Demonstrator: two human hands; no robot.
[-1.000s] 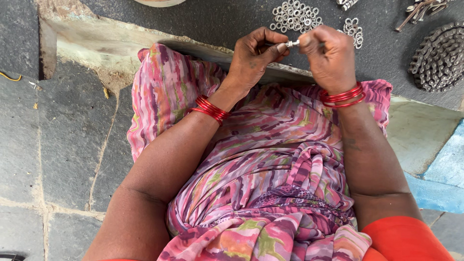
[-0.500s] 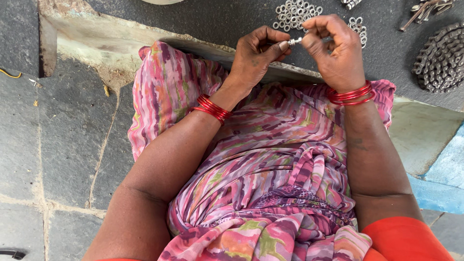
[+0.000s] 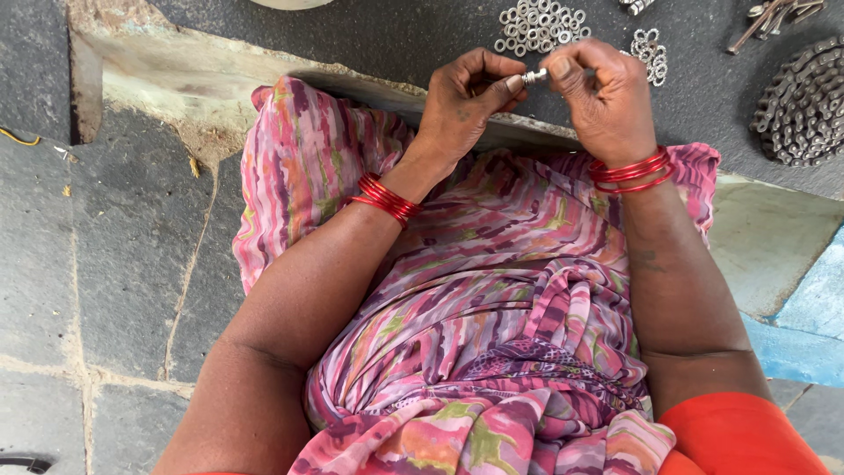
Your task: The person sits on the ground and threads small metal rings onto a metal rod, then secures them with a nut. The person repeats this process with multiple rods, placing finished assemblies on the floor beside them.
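Note:
My left hand (image 3: pixel 466 101) and my right hand (image 3: pixel 598 92) meet over my lap, fingertips pinched together on a small silver bolt (image 3: pixel 533 76) that shows between them. Both wrists wear red bangles. Just beyond the hands, on the dark mat, lies a pile of silver washers or nuts (image 3: pixel 538 22), with a smaller cluster (image 3: pixel 649 51) to its right. My knees are covered by pink patterned cloth (image 3: pixel 492 290).
A coiled metal chain (image 3: pixel 804 101) lies at the far right of the dark mat (image 3: pixel 396 40). Some metal parts (image 3: pixel 778 13) sit in the top right corner. Grey stone floor slabs (image 3: pixel 123 264) spread to the left; a blue-painted patch (image 3: pixel 813 308) is at right.
Both hands have stayed together on the bolt, with the right thumb and fingers shifting slightly around it. The view has drifted a little.

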